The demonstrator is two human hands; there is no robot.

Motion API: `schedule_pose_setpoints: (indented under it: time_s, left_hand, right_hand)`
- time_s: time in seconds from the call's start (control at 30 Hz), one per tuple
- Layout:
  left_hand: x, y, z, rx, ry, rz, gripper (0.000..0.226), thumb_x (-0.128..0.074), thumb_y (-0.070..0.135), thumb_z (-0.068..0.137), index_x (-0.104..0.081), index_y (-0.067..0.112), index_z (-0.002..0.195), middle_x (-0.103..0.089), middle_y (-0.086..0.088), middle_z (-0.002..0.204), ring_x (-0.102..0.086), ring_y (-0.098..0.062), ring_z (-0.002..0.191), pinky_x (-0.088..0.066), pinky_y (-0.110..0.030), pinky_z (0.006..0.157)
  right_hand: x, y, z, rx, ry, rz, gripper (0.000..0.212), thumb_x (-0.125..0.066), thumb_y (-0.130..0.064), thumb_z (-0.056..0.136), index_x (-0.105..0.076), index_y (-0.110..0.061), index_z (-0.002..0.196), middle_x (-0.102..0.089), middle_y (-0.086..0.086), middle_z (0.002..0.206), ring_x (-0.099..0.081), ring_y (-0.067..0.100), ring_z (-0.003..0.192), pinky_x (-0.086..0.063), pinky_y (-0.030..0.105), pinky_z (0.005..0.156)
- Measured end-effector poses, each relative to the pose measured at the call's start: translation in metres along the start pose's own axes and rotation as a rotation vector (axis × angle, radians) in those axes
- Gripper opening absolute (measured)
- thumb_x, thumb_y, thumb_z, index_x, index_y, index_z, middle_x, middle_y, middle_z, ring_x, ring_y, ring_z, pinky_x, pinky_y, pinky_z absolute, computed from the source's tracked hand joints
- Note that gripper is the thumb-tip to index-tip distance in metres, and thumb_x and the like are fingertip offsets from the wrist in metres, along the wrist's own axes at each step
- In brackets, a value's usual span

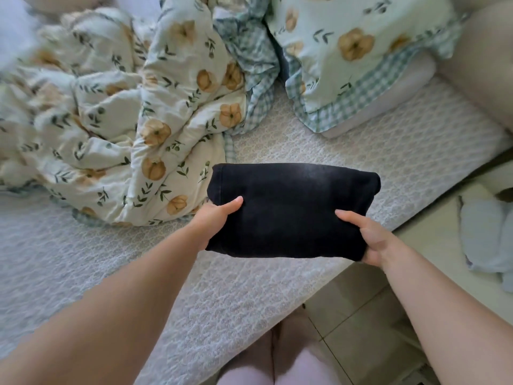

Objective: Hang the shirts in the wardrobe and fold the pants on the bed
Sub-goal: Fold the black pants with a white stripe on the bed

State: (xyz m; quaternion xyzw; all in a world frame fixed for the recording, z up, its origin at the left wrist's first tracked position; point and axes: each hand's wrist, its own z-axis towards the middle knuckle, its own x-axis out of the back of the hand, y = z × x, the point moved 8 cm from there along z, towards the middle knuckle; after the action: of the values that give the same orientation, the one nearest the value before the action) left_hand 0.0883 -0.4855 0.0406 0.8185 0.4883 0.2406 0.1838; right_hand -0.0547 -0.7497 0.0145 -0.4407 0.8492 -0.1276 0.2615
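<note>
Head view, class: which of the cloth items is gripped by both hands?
The folded black pants, held between the left hand and right hand; the floral quilt and pillow are in neither hand.

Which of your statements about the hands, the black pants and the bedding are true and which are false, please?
1. The left hand and the right hand both grip the black pants. True.
2. The pants are spread out at full length. False: they are folded into a compact bundle.
3. A floral duvet lies bunched on the bed, left of the pants. True.
4. The pillow is plain red. False: the pillow is pale with a floral print and a green checked border.
</note>
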Motion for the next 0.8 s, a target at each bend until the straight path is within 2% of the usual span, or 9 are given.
schedule_pose_setpoints:
  time_s: [0.07, 0.17, 0.33, 0.4, 0.47, 0.5, 0.57, 0.67, 0.8]
  left_hand:
    - [-0.004, 0.035, -0.021, -0.096, 0.021, 0.026, 0.032, -0.072, 0.057, 0.073, -0.056, 0.032, 0.087, -0.065, 0.009, 0.086, -0.063, -0.013, 0.078, -0.047, -0.026, 0.059]
    - [-0.015, 0.079, -0.055, -0.191, -0.009, 0.108, 0.033, -0.069, 0.062, 0.072, -0.059, 0.033, 0.084, -0.067, 0.008, 0.085, -0.064, -0.014, 0.077, -0.046, -0.026, 0.058]
    - [-0.044, 0.136, -0.105, -0.321, -0.121, 0.257, 0.049, -0.069, 0.068, 0.067, -0.065, 0.025, 0.091, -0.070, 0.002, 0.089, -0.068, -0.023, 0.084, -0.054, -0.037, 0.079]
    - [-0.058, 0.153, -0.125, -0.390, -0.168, 0.295, 0.048, -0.070, 0.066, 0.068, -0.068, 0.024, 0.091, -0.071, 0.003, 0.084, -0.069, -0.020, 0.077, -0.055, -0.031, 0.067]
    - [-0.070, 0.165, -0.148, -0.451, -0.207, 0.334, 0.041, -0.071, 0.065, 0.068, -0.066, 0.026, 0.082, -0.070, 0.008, 0.071, -0.068, -0.013, 0.062, -0.048, -0.022, 0.049]
    - [-0.076, 0.168, -0.161, -0.478, -0.233, 0.365, 0.039, -0.071, 0.064, 0.068, -0.064, 0.027, 0.078, -0.068, 0.009, 0.065, -0.067, -0.012, 0.057, -0.046, -0.021, 0.045]
    - [-0.087, 0.170, -0.187, -0.528, -0.291, 0.426, 0.042, -0.071, 0.064, 0.069, -0.064, 0.025, 0.082, -0.069, 0.006, 0.072, -0.068, -0.016, 0.065, -0.049, -0.026, 0.054]
    - [-0.103, 0.164, -0.219, -0.579, -0.365, 0.499, 0.055, -0.071, 0.064, 0.069, -0.064, 0.020, 0.101, -0.069, -0.001, 0.092, -0.067, -0.024, 0.083, -0.054, -0.036, 0.076]
    - [-0.127, 0.142, -0.259, -0.646, -0.462, 0.563, 0.057, -0.071, 0.064, 0.069, -0.061, 0.021, 0.105, -0.066, 0.002, 0.090, -0.065, -0.021, 0.080, -0.052, -0.033, 0.069]
  right_hand:
    - [-0.001, -0.019, -0.031, 0.060, 0.026, 0.016, 0.053, -0.074, -0.034, 0.068, -0.066, -0.008, 0.113, -0.067, 0.017, 0.114, -0.065, 0.036, 0.103, -0.053, 0.049, 0.081]
    - [0.000, -0.042, -0.081, 0.169, 0.070, 0.095, 0.047, -0.074, -0.032, 0.069, -0.068, -0.008, 0.109, -0.067, 0.018, 0.113, -0.065, 0.037, 0.101, -0.055, 0.048, 0.073]
    - [0.005, -0.050, -0.169, 0.330, 0.188, 0.197, 0.037, -0.071, -0.032, 0.071, -0.072, -0.013, 0.102, -0.070, 0.014, 0.107, -0.068, 0.031, 0.094, -0.057, 0.038, 0.064]
    - [0.008, -0.043, -0.202, 0.404, 0.253, 0.253, 0.036, -0.072, -0.033, 0.069, -0.072, -0.014, 0.100, -0.071, 0.013, 0.104, -0.069, 0.031, 0.092, -0.057, 0.037, 0.063]
    - [0.009, -0.028, -0.233, 0.460, 0.324, 0.302, 0.047, -0.075, -0.034, 0.066, -0.067, -0.014, 0.108, -0.071, 0.012, 0.104, -0.069, 0.030, 0.092, -0.057, 0.036, 0.064]
    - [0.009, -0.017, -0.248, 0.483, 0.353, 0.331, 0.051, -0.075, -0.035, 0.065, -0.065, -0.014, 0.111, -0.071, 0.011, 0.104, -0.069, 0.030, 0.093, -0.057, 0.037, 0.065]
    - [0.008, 0.005, -0.276, 0.526, 0.397, 0.386, 0.054, -0.076, -0.035, 0.065, -0.063, -0.014, 0.113, -0.071, 0.011, 0.105, -0.069, 0.030, 0.094, -0.058, 0.036, 0.066]
    - [0.005, 0.039, -0.316, 0.570, 0.464, 0.438, 0.060, -0.078, -0.038, 0.062, -0.062, -0.015, 0.115, -0.071, 0.009, 0.106, -0.069, 0.029, 0.095, -0.057, 0.035, 0.070]
    - [0.005, 0.088, -0.365, 0.616, 0.549, 0.490, 0.063, -0.079, -0.040, 0.060, -0.062, -0.016, 0.116, -0.071, 0.008, 0.106, -0.069, 0.028, 0.094, -0.057, 0.035, 0.067]
